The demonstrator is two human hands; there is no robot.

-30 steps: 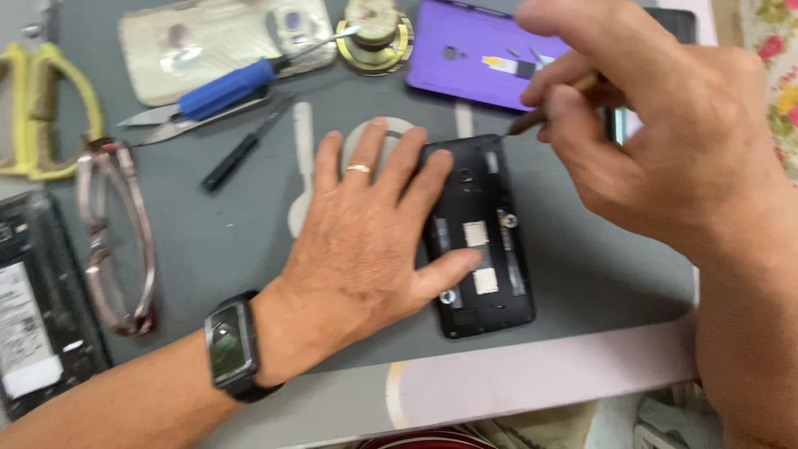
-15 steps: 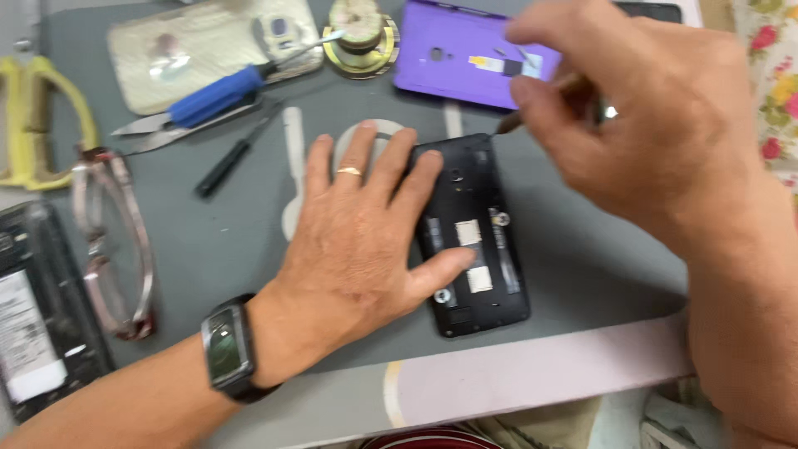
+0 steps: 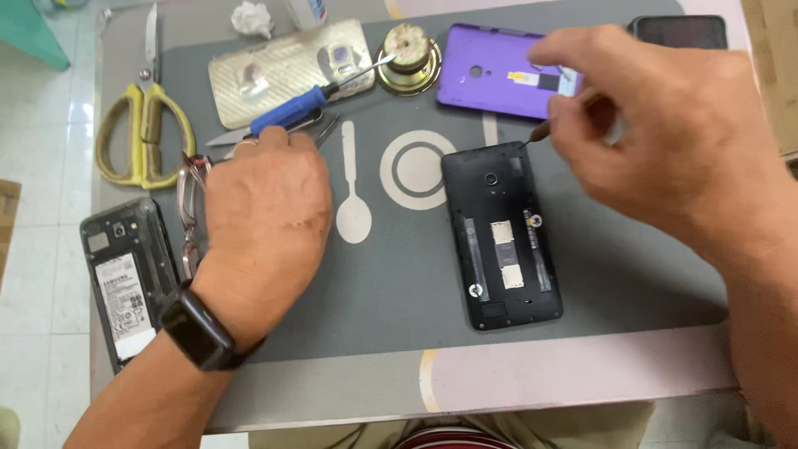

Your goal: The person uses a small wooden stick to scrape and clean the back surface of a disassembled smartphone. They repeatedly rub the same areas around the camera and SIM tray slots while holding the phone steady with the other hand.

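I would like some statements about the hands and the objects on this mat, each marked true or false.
1. The right hand holds a thin tool whose tip is at the top edge of the opened black phone. True.
2. The left hand rests on the opened black phone. False: it is apart from it, over the tools near the blue-handled screwdriver.
3. The purple back cover lies beyond the opened black phone. True.
4. The yellow-handled scissors lie at the right end of the mat. False: they lie at its left end.
5. The left wrist wears a black watch. True.
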